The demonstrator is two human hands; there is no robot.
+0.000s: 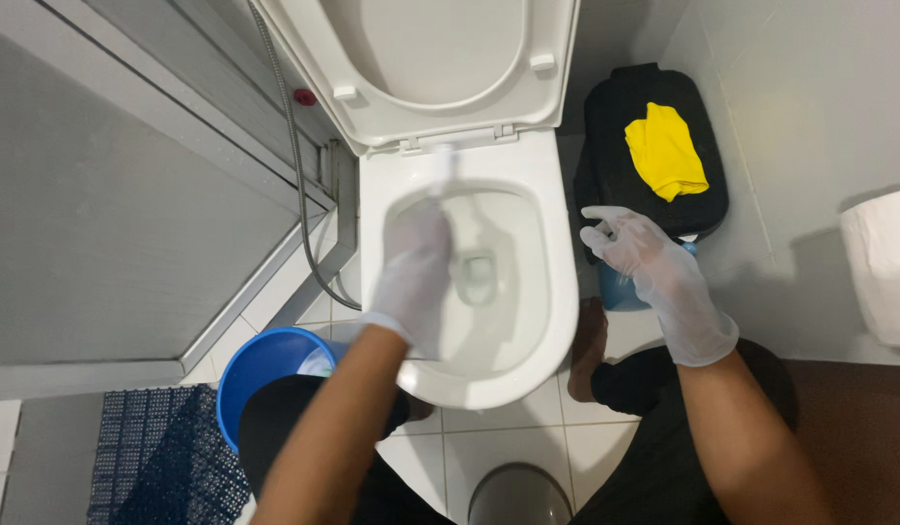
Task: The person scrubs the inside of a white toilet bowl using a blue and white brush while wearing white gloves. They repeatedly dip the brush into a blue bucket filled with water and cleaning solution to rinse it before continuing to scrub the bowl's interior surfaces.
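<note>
A white toilet (557, 292) stands ahead with its lid and seat raised. My left hand (414, 277), in a clear glove, is blurred over the bowl and closed around a white brush handle (442, 170) that reaches toward the bowl's back rim. My right hand (654, 272), also gloved, hovers to the right of the bowl with fingers loosely spread, holding nothing. A pale blue container (620, 290) on the floor is partly hidden behind that hand.
A black bin (625, 146) with a yellow cloth (666, 151) on its lid stands right of the toilet. A blue bucket (260, 365) and blue mat (163, 462) lie at left, beside a metal hose (296, 165). A white roll (882, 277) sits far right.
</note>
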